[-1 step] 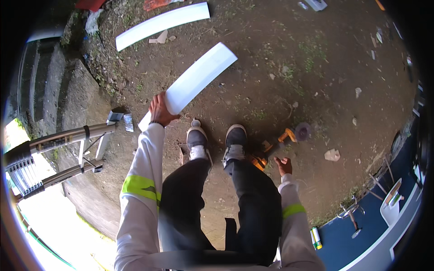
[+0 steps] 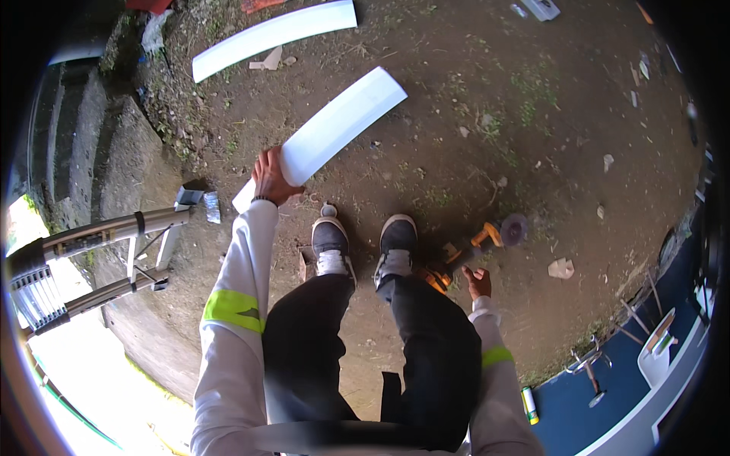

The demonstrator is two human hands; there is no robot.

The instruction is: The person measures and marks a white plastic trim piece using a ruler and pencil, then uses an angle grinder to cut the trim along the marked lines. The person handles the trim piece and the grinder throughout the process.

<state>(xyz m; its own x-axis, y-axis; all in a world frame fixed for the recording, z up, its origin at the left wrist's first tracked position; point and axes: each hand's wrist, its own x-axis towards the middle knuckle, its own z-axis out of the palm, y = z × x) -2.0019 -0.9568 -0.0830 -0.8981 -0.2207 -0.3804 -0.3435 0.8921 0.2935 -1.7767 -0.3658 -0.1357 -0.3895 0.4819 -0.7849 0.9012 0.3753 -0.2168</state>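
White, smooth and faintly glossy, a long flat panel [image 2: 342,125] slants up and to the right from the person's left hand [image 2: 275,178] over brown earth [image 2: 578,159]. That hand is closed around the panel near its lower end, fingers wrapped over the surface; a short stretch of it shows beyond the wrist. Whether its far end touches the soil cannot be told.

The right hand [image 2: 477,282] is loosely half-curled, fingertips parted, with nothing seen in its grasp. Just beside it lies an orange-and-black power tool [image 2: 490,232] — hard-cased, long-bodied, with a round greyish-purple disc [image 2: 514,229] at its far end.

A second white panel [image 2: 274,39], slim and bowed to the eye, rests farther off, above some flat, angular tan scraps [image 2: 271,59]. Dark shoes [image 2: 331,237] with pale soles stand between the hands. At left, a metal ladder [image 2: 106,235] with dark fittings leans in near rough grey concrete [image 2: 141,163] — stained and grainy.
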